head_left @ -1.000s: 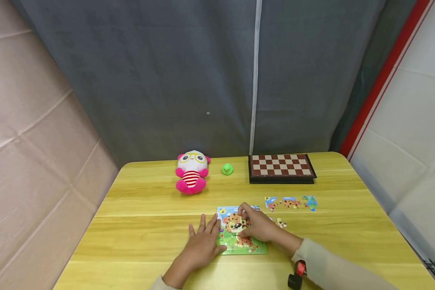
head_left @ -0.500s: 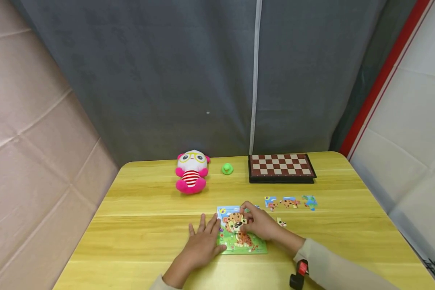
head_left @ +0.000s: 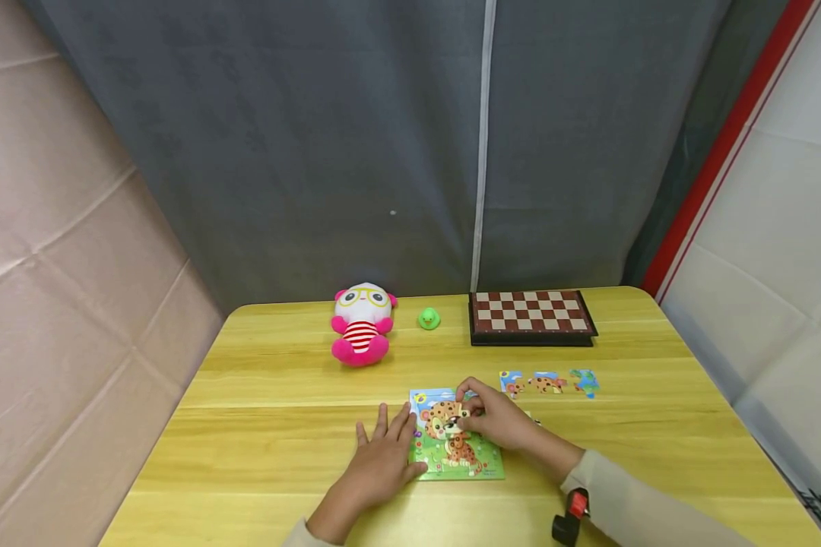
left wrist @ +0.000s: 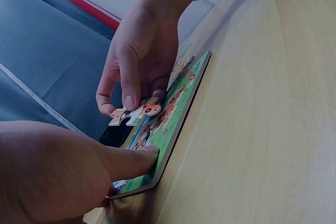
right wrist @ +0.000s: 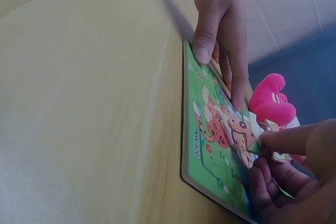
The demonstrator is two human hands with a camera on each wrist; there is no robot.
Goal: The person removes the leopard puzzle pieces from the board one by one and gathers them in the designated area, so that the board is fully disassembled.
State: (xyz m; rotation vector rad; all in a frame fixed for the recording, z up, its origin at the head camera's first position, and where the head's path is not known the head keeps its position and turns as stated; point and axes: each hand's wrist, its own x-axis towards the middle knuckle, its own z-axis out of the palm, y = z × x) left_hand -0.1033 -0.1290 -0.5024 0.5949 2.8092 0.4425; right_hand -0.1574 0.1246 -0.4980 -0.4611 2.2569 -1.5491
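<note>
A leopard jigsaw puzzle in a green-bordered board lies on the table between both hands. My left hand rests along the board's left edge, fingers spread and straight; in the left wrist view its thumb presses on the board's face. With thumb and fingertips, my right hand pinches a jigsaw piece with orange and cream patches. That piece is tilted and raised over the upper right of the puzzle. In the right wrist view, the same piece overlaps the leopard picture, and the fingers partly hide it.
Three loose jigsaw pieces lie in a row right of the board; another shows barely past the right wrist. Farther back are a pink plush panda, a green toy duck and a checkered game board. A grey curtain hangs behind.
My right hand has drawn slightly back to the right, lifting the pinched piece off the puzzle. Its wrist now covers most of the nearest loose piece. The left hand stays put.
</note>
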